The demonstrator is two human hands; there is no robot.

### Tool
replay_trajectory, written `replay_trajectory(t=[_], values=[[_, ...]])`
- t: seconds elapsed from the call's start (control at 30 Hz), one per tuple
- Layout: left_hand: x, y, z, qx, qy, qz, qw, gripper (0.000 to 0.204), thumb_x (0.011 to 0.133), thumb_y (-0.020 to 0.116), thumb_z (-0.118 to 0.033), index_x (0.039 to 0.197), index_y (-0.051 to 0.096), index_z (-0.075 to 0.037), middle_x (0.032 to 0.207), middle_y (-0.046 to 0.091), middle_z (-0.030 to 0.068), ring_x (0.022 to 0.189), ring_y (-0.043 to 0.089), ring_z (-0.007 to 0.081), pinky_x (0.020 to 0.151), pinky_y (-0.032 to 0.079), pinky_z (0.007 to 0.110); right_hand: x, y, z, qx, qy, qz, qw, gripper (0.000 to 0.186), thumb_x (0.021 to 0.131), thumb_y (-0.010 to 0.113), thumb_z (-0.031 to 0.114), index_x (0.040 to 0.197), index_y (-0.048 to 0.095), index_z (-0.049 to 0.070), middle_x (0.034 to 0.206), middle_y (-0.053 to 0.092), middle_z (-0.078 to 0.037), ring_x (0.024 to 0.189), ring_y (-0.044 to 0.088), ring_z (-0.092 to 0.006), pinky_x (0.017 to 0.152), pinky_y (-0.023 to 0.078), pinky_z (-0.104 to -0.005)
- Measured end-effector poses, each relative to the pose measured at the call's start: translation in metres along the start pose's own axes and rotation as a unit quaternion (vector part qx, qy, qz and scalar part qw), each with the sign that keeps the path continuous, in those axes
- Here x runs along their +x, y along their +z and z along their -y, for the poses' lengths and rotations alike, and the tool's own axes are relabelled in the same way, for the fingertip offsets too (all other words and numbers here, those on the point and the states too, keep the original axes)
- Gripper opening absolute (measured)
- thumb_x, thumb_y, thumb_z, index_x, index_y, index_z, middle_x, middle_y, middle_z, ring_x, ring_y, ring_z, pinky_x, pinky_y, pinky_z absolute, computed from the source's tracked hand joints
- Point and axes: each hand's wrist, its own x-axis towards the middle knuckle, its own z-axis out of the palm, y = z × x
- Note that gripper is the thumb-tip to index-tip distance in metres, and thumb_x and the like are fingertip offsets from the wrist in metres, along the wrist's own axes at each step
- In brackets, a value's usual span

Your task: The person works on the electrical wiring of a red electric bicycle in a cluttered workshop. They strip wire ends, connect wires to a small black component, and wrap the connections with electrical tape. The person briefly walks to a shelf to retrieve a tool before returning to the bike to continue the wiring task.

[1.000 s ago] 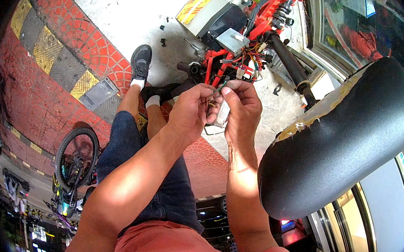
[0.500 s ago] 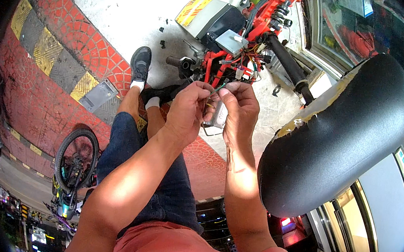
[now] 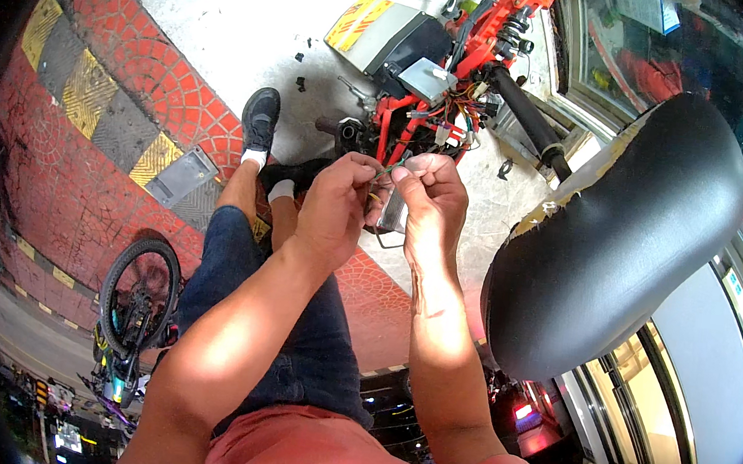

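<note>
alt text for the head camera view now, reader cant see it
A person's left hand and right hand pinch a thin green wire between them, near a red vehicle frame with exposed wiring. A black seat with a torn edge fills the right; a bicycle shows at lower left.

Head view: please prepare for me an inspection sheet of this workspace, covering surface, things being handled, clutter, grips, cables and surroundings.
Surface: pale ground, bordered by red paving with a yellow-and-grey strip.
Things handled: thin green wire; beyond it, a red vehicle frame.
Clutter: small dark pieces on the pale ground; a grey flat panel at the strip.
Grips: left grip and right grip, bare hands, both pinching the green wire.
Cables: loose multicoloured wires bunched at the frame; their connections are too small to tell.
Surroundings: black seat with a ragged edge at right; bicycle at lower left; glass door at lower right.
</note>
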Motion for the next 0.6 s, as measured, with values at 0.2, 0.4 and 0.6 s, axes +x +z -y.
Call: replay_trajectory(t=[0.2, 0.4, 0.6], values=[[-0.020, -0.011, -0.012, 0.036, 0.008, 0.032, 0.999, 0.016, 0.090, 0.054, -0.013, 0.104, 0.057, -0.006, 0.092, 0.062, 0.0049, 0.074, 0.059, 0.0161, 0.060, 0.045, 0.030, -0.016, 0.005, -0.002, -0.064, -0.065, 0.029, 0.995, 0.017, 0.091, 0.063, -0.008, 0.103, 0.054, 0.000, 0.086, 0.063, -0.005, 0.072, 0.060, -0.0095, 0.066, 0.051, -0.0254], [-0.075, -0.009, -0.031, 0.054, -0.006, 0.050, 0.997, 0.016, 0.090, 0.056, -0.012, 0.105, 0.057, -0.008, 0.090, 0.063, 0.0028, 0.075, 0.061, 0.0149, 0.061, 0.046, 0.029, -0.060, 0.030, 0.022, -0.136, -0.135, 0.044, 0.980, 0.045, 0.086, 0.066, -0.013, 0.127, 0.051, -0.003, 0.089, 0.061, -0.002, 0.084, 0.062, -0.0105, 0.079, 0.051, -0.0257], [-0.159, 0.009, -0.051, 0.101, 0.010, 0.059, 0.993, 0.009, 0.094, 0.061, -0.017, 0.097, 0.061, -0.009, 0.083, 0.065, 0.0021, 0.069, 0.060, 0.0141, 0.060, 0.046, 0.028, -0.123, 0.050, 0.061, -0.127, -0.143, 0.083, 0.978, 0.035, 0.088, 0.069, -0.007, 0.120, 0.062, 0.002, 0.092, 0.064, -0.001, 0.088, 0.062, -0.0102, 0.082, 0.052, -0.0270]])
